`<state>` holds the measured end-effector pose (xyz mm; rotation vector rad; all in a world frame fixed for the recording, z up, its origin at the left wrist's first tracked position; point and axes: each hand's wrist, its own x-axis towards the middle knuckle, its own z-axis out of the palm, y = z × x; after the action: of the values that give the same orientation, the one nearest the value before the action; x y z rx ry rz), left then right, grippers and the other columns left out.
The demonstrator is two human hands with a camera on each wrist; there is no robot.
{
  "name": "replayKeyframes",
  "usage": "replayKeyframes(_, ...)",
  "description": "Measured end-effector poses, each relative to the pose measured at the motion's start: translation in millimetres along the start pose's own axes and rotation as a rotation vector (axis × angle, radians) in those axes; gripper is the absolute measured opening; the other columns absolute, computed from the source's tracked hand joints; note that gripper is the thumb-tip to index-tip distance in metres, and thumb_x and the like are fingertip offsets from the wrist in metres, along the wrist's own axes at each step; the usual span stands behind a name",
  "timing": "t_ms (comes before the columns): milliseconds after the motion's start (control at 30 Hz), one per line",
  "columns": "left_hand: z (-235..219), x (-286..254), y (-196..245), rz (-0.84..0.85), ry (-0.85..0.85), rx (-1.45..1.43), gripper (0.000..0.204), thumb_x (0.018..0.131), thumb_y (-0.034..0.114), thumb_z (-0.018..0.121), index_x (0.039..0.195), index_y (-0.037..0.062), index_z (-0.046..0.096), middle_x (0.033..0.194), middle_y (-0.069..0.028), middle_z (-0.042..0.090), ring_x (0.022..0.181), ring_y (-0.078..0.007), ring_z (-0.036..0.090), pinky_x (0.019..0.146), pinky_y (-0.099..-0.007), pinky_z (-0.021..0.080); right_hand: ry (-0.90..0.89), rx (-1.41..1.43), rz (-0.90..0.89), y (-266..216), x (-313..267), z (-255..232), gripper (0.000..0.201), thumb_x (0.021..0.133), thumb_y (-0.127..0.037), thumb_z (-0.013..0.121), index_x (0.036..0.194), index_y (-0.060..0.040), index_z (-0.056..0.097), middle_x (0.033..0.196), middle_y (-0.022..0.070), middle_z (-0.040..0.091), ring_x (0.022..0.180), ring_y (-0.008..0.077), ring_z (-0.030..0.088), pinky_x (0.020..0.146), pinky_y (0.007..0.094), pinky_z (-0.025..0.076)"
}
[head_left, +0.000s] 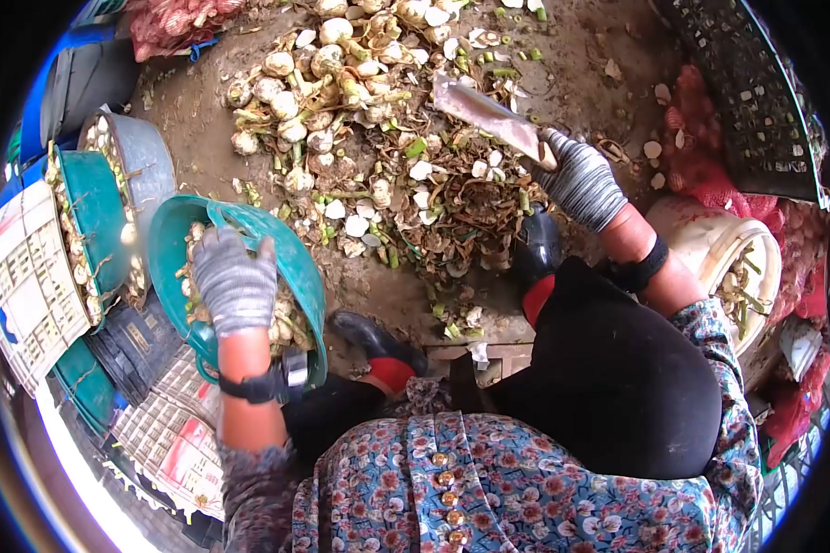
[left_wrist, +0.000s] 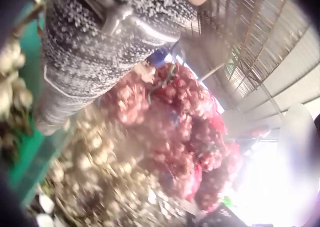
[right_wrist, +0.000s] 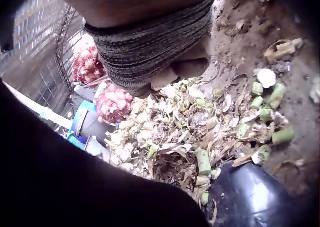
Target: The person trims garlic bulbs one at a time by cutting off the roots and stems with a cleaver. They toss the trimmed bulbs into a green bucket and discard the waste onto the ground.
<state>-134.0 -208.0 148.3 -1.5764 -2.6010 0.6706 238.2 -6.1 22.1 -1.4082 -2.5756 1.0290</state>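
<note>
Garlic bulbs fill the green basin (head_left: pixel 304 267) at the person's left knee, and the gloved left hand (head_left: pixel 233 281) reaches down among them, fingers curled, though whether it grips a bulb cannot be told. The gloved right hand (head_left: pixel 581 180) clenches a broad knife (head_left: pixel 487 115), blade held out over the scrap heap (head_left: pixel 433 212) so trimmings fall there. Untrimmed bulbs (head_left: pixel 314 92) lie beyond the scraps, a white bucket (head_left: pixel 719 249) stands by the right arm, and black boots (head_left: pixel 535 244) crowd the ground between.

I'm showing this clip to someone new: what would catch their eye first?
The heap of pale garlic bulbs and trimmings spread over the dirt ahead. The gloved right hand grips a broad knife above it, while the gloved left hand reaches into a teal basin of bulbs.
</note>
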Motion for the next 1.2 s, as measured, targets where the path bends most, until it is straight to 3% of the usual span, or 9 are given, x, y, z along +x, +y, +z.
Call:
replayKeyframes(300, -14, -11, 76, 0.126, -0.084, -0.451, 0.051, 0.080, 0.024, 0.076, 0.125, 0.0069, 0.061, 0.122, -0.0190, 0.062, 0.117, -0.0359, 0.057, 0.100, -0.0439, 0.045, -0.233, 0.037, -0.060, -7, -10, 22, 0.036, 0.080, -0.014, 0.067, 0.116, -0.0098, 0.064, 0.083, 0.0178, 0.069, 0.078, 0.0377, 0.068, 0.069, 0.0434, 0.054)
replayKeyframes(433, 94, 20, 134, 0.326, -0.075, -0.217, 0.058, 0.085, 0.041, 0.068, 0.132, 0.0095, 0.055, 0.129, -0.0147, 0.059, 0.122, -0.0331, 0.053, 0.113, -0.0512, 0.028, -0.176, 0.052, -0.098, -16, -8, 22, 0.036, 0.079, -0.013, 0.069, 0.114, -0.0094, 0.065, 0.081, 0.0183, 0.068, 0.076, 0.0381, 0.067, 0.067, 0.0431, 0.053)
replayKeyframes(533, 109, 34, 150, 0.292, -0.385, -0.252, 0.053, 0.085, 0.039, 0.071, 0.128, 0.0112, 0.059, 0.125, -0.0167, 0.063, 0.121, -0.0315, 0.056, 0.111, -0.0485, 0.034, -0.231, 0.038, -0.031, -7, -11, 20, 0.034, 0.080, -0.017, 0.070, 0.113, -0.0079, 0.064, 0.080, 0.0180, 0.068, 0.075, 0.0374, 0.067, 0.066, 0.0435, 0.053)
replayKeyframes(667, 112, 19, 148, 0.179, -0.319, -1.103, 0.050, 0.087, 0.030, 0.075, 0.127, 0.0054, 0.058, 0.112, -0.0154, 0.068, 0.104, -0.0297, 0.065, 0.093, -0.0328, 0.050, -0.216, 0.079, 0.015, 6, -20, 25, 0.033, 0.083, -0.019, 0.069, 0.113, -0.0090, 0.064, 0.082, 0.0173, 0.068, 0.077, 0.0374, 0.067, 0.069, 0.0441, 0.053)
replayKeyframes(833, 88, 15, 152, -0.074, -0.801, -2.282, 0.057, 0.098, 0.049, 0.056, 0.132, 0.0030, 0.054, 0.120, -0.0116, 0.065, 0.108, -0.0245, 0.063, 0.099, -0.0374, 0.049, -0.269, 0.214, 0.074, -3, -9, 17, 0.037, 0.085, -0.025, 0.068, 0.118, -0.0095, 0.063, 0.085, 0.0188, 0.069, 0.080, 0.0383, 0.068, 0.073, 0.0451, 0.055)
replayKeyframes(1000, 46, 17, 168, -0.037, -1.020, -2.641, 0.057, 0.096, 0.051, 0.056, 0.129, 0.0053, 0.054, 0.114, -0.0116, 0.064, 0.109, -0.0272, 0.060, 0.103, -0.0472, 0.045, -0.190, 0.331, 0.002, -17, -8, 0, 0.031, 0.085, -0.024, 0.069, 0.111, -0.0101, 0.063, 0.083, 0.0175, 0.068, 0.080, 0.0382, 0.067, 0.072, 0.0444, 0.053)
replayKeyframes(1100, 41, 18, 169, 0.109, -0.978, -2.588, 0.050, 0.098, 0.045, 0.056, 0.129, 0.0052, 0.055, 0.114, -0.0113, 0.064, 0.106, -0.0263, 0.061, 0.104, -0.0441, 0.045, -0.174, 0.299, -0.106, -30, -14, -22, 0.026, 0.083, -0.023, 0.069, 0.105, -0.0113, 0.061, 0.081, 0.0149, 0.068, 0.077, 0.0373, 0.068, 0.070, 0.0447, 0.054)
replayKeyframes(1133, 43, 13, 156, 0.232, -0.848, -2.135, 0.045, 0.102, 0.037, 0.052, 0.134, 0.0065, 0.050, 0.127, -0.0105, 0.059, 0.115, -0.0235, 0.057, 0.108, -0.0404, 0.042, -0.210, 0.243, -0.148, -34, -15, -26, 0.026, 0.082, -0.024, 0.069, 0.104, -0.0116, 0.061, 0.079, 0.0144, 0.067, 0.076, 0.0370, 0.067, 0.069, 0.0451, 0.053)
replayKeyframes(1200, 146, -2, 136, -0.064, -0.974, -2.367, 0.046, 0.104, 0.033, 0.049, 0.141, 0.0068, 0.042, 0.136, -0.0101, 0.052, 0.123, -0.0218, 0.051, 0.112, -0.0378, 0.039, -0.214, 0.173, -0.278, -39, -17, -27, 0.028, 0.079, -0.023, 0.071, 0.103, -0.0135, 0.060, 0.075, 0.0129, 0.065, 0.075, 0.0358, 0.067, 0.067, 0.0455, 0.054)
